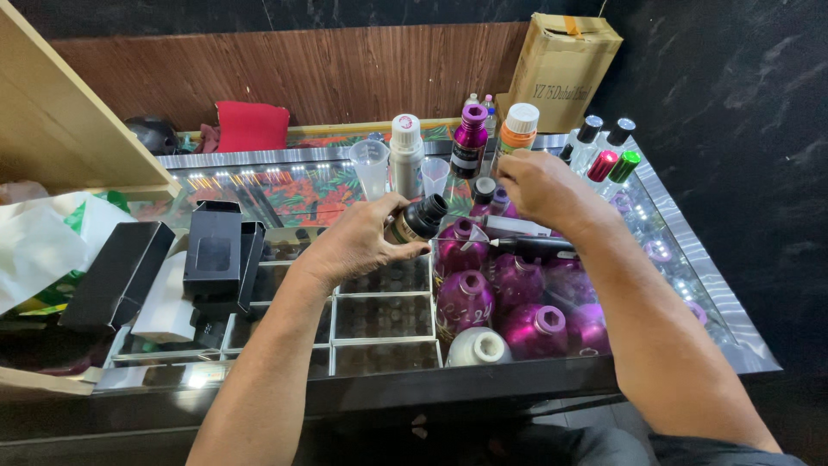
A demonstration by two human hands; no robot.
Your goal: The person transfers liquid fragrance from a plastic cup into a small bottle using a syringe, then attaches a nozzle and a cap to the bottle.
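1. Glass worktop [285, 194]: hard and crowded; risk of breakage should anything slip.
2. Magenta bottles [509, 302], clustered at 5 o'clock, uncapped; likely to topple if elbowed.
3. Left hand [354, 246]: fingers wrapped around small dark bottle [418, 220], centre, tilted with open neck toward 2 o'clock; possible spillage.
4. Right hand [539, 185], 1 o'clock: fingers pinched; contents indiscernible.

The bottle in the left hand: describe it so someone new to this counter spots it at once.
On the glass counter, left of the cluster of magenta flasks, the left hand grips a small dark bottle. Unlike the upright purple ones, it is blackish, tilted, with its open mouth pointing right.
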